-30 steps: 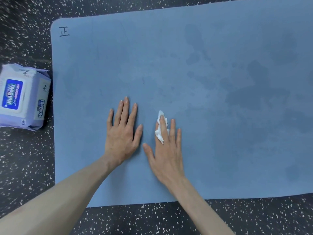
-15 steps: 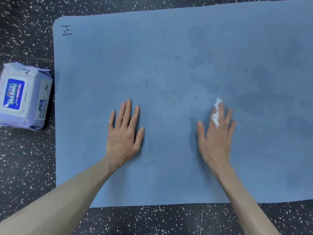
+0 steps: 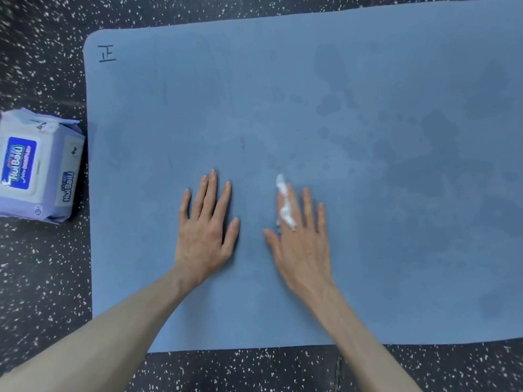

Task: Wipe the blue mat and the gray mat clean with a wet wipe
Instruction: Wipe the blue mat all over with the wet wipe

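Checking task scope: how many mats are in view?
1. Only the blue mat shows, spread over the speckled floor under the left hand and the right hand. No gray mat is visible; it may lie outside the frame.

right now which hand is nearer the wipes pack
Left. The left hand lies flat on the blue mat, closer to the mat's left edge, where the wipes pack sits on the floor. The right hand is farther right, pressing a wipe.
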